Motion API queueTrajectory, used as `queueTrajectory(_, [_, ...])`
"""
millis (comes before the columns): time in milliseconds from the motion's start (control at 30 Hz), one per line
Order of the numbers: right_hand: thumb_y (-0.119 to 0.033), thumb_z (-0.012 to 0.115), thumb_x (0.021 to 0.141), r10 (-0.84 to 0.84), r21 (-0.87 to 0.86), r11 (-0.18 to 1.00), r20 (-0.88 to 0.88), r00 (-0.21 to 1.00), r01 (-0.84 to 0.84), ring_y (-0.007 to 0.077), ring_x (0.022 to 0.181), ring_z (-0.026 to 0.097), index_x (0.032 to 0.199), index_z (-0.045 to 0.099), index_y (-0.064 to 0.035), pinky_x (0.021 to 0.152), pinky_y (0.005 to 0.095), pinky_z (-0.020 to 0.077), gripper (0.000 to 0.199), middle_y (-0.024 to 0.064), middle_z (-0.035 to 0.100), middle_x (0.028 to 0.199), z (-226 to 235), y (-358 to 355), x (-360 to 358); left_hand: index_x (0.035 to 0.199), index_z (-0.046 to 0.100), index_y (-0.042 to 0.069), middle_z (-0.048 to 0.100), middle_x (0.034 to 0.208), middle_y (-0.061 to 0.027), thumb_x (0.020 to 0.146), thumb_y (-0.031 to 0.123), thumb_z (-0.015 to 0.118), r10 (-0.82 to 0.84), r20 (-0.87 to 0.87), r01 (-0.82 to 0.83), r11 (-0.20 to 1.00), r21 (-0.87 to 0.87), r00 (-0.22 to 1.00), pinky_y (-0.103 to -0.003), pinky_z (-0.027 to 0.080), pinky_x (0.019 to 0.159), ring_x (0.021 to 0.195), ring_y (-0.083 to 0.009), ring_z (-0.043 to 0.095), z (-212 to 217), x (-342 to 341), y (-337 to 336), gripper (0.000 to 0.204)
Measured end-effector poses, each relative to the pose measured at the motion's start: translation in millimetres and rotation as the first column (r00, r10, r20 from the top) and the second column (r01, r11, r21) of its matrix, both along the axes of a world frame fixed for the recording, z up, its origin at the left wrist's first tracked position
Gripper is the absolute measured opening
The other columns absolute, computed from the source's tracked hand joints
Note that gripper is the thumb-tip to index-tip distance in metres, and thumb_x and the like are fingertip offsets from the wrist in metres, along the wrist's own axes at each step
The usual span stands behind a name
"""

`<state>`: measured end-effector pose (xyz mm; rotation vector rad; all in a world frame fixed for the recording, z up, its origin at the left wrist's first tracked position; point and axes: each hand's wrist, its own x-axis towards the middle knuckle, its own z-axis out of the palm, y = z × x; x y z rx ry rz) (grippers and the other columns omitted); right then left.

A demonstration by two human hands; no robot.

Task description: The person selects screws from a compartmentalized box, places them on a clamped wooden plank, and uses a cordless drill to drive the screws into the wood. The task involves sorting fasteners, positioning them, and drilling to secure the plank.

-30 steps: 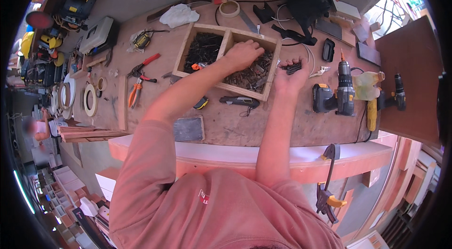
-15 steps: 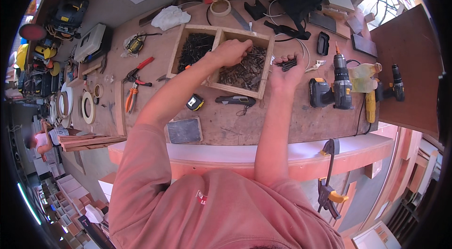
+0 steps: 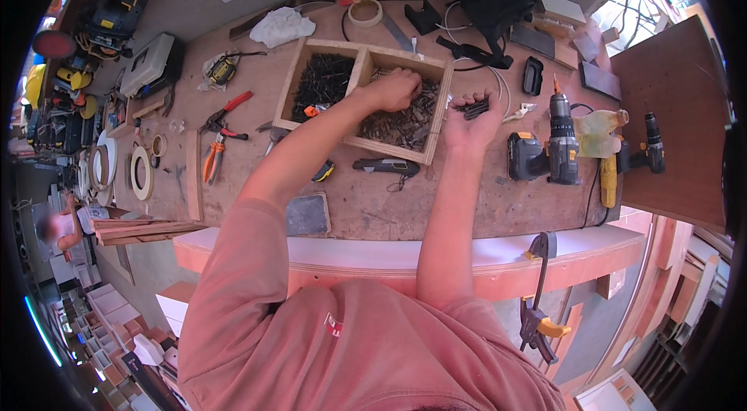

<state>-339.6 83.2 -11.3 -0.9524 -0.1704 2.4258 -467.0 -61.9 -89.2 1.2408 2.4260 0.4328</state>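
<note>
Dark screws (image 3: pixel 473 108) lie bunched in our right hand (image 3: pixel 471 125), palm up, fingers curled loosely around them, just right of the wooden box (image 3: pixel 359 62). Their long axes run mostly left to right across the palm, though single tips are too small to tell. Our left hand (image 3: pixel 395 89) reaches forward, forearm slanting rightward, into the box's right compartment, its grip pressed together down among the loose screws (image 3: pixel 393 127). Box sits mid-surface (image 3: pixel 373 209), near a cordless drill (image 3: pixel 554 148).
</note>
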Motion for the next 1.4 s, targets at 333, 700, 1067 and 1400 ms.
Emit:
queueTrajectory(333, [-0.023,0.054,0.102,0.018,-0.032,0.999,-0.019,1.000,-0.019,0.0126,0.072,0.047,0.103,0.052,-0.0116,0.065,0.0293,0.0416,0.012,-0.0009,0.049,0.084,-6,3,0,0.104,0.066,0.008,0.066,0.114,-0.0111,0.091,0.021,0.065,-0.141,-0.374,0.092,0.985,-0.146,0.917,-0.046,0.049,0.095,0.116,-0.0312,0.059,28,9,-14,0.019])
queueTrajectory(700, [-0.025,0.054,0.103,0.020,-0.028,0.999,-0.020,1.000,-0.020,0.0125,0.073,0.047,0.105,0.053,-0.0130,0.066,0.0282,0.0414,0.012,-0.0009,0.049,0.085,-5,1,-1,0.109,0.045,-0.002,0.065,0.099,-0.0289,0.104,0.024,0.049,0.058,0.093,-0.057,0.998,-0.012,0.994,-0.057,0.048,0.086,0.099,-0.0510,0.062,18,4,-4,0.027])
queueTrajectory(1067, [-0.023,0.054,0.102,-0.003,-0.021,1.000,-0.023,1.000,0.003,0.0124,0.073,0.047,0.104,0.052,-0.0124,0.065,0.0288,0.0416,0.011,-0.0005,0.049,0.085,-5,1,1,0.117,0.062,0.006,0.063,0.108,-0.0156,0.089,0.009,0.060,-0.173,-0.211,0.180,0.983,0.017,0.962,-0.048,0.052,0.092,0.111,-0.0372,0.061,21,6,0,0.028])
queueTrajectory(1400, [-0.020,0.057,0.098,0.006,-0.045,0.999,0.035,0.999,-0.004,0.0158,0.074,0.051,0.096,0.055,-0.0105,0.074,0.0332,0.0450,0.010,-0.0002,0.054,0.082,3,1,-2,0.112,0.057,0.003,0.064,0.104,-0.0171,0.095,0.015,0.057,-0.026,-0.088,0.028,0.999,0.028,0.996,-0.047,0.053,0.083,0.104,-0.0354,0.064,30,3,-12,0.022])
